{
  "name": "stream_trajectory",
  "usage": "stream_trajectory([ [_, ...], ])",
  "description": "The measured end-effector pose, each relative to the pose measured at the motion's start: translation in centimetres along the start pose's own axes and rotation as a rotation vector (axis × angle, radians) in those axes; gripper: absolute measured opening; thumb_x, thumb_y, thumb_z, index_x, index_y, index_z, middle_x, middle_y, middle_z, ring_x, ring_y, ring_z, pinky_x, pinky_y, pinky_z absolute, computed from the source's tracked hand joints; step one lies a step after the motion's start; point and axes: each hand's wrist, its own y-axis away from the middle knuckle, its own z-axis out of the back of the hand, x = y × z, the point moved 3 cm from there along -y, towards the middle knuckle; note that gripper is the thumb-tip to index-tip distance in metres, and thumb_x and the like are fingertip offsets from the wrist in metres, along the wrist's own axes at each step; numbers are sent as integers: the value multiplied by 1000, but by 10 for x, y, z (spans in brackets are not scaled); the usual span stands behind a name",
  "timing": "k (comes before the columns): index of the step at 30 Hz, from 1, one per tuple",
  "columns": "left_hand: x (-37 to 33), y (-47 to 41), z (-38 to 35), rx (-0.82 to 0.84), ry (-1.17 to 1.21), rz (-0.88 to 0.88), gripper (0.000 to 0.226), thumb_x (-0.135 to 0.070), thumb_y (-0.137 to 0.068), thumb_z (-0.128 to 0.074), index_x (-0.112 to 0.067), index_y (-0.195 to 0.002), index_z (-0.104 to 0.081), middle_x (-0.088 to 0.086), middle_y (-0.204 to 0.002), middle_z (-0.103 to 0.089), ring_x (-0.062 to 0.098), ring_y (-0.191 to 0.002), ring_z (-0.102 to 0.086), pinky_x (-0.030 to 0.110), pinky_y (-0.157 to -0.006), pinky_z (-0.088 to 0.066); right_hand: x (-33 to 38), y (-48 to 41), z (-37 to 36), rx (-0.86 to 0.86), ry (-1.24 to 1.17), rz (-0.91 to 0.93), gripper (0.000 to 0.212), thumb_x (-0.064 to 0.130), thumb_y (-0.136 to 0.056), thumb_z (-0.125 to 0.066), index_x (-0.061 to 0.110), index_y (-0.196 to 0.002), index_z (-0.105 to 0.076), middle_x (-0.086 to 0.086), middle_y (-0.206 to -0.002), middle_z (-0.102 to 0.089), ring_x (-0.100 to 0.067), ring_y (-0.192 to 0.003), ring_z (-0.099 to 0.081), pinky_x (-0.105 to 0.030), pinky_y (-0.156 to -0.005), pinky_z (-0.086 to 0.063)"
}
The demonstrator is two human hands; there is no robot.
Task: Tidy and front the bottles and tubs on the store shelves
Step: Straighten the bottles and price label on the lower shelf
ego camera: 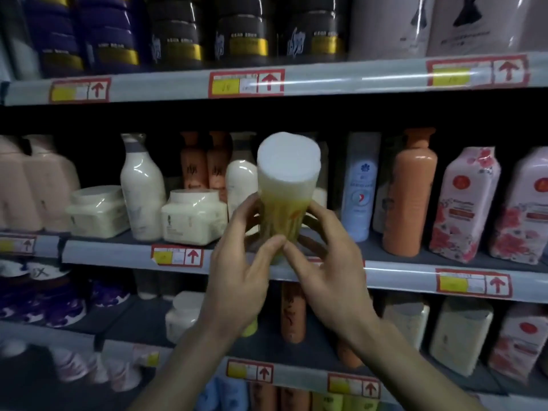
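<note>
A yellow bottle (284,209) with a wide white cap tilts toward me in front of the middle shelf (400,277). My left hand (240,277) grips its lower left side and my right hand (323,262) grips its lower right side, with both thumbs meeting on the front. To the left stand a cream square tub (192,216), a second cream tub (98,210) and a white bottle (142,188). Right of the held bottle stand a pale blue bottle (360,188) and an orange bottle (410,197).
Pink floral bottles (462,203) fill the right end of the middle shelf. Dark jars (246,31) and pink packs line the top shelf. The lower shelf holds an orange bottle (293,312), cream bottles (461,333) and purple items at left. Red price tags run along the shelf edges.
</note>
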Motion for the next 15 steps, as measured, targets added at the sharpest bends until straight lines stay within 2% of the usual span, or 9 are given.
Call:
stream_trajectory([
  [2,13,35,9,-79,15,74,58,-7,-93,-70,-46,-133,-54,-19,-128,-66,2,-123,-61,20,-95,-52,-2,31,-6,0,-45,48,50,15,-94,-73,22,-139,-53,6,-137,-60,-15,-129,-59,-37,-104,-53],
  [3,23,52,11,-108,11,122,65,-7,-89,-75,-57,-126,-56,-24,-124,-67,-3,-119,-62,15,-91,-52,-6,48,-11,2,-48,77,48,16,-95,-70,27,-139,-53,8,-138,-59,-14,-129,-59,-35,-104,-52],
  [5,46,84,13,-157,-14,217,73,-10,-80,-80,-71,-112,-57,-36,-116,-66,-13,-110,-61,9,-85,-50,-20,82,-24,28,-35,78,59,13,-93,-69,40,-142,-49,16,-144,-56,-11,-134,-56,-28,-107,-48],
  [7,78,113,12,-216,65,349,70,-2,-76,-79,-63,-106,-65,-42,-106,-66,-18,-101,-62,8,-80,-50,-43,116,-39,43,-23,-2,69,4,-89,-73,37,-145,-50,15,-149,-53,-10,-139,-52,-30,-110,-47],
  [9,109,132,7,-175,58,444,71,12,-82,-75,-51,-113,-60,-38,-110,-68,-16,-102,-64,8,-77,-51,-71,143,-57,34,-2,-133,69,4,-88,-76,31,-147,-51,14,-151,-52,-9,-141,-50,-33,-110,-47],
  [13,163,138,-1,-61,12,552,63,5,-91,-67,-41,-132,-52,-22,-132,-65,-1,-123,-61,20,-96,-53,-116,157,-87,64,128,-297,63,15,-95,-68,38,-150,-44,25,-152,-40,5,-138,-44,-28,-110,-45],
  [15,186,135,-5,-18,-84,561,62,-5,-94,-67,-40,-141,-48,-17,-139,-62,3,-129,-57,33,-106,-52,-132,154,-97,81,135,-364,59,26,-95,-61,44,-147,-41,19,-148,-42,4,-134,-46,-27,-110,-44],
])
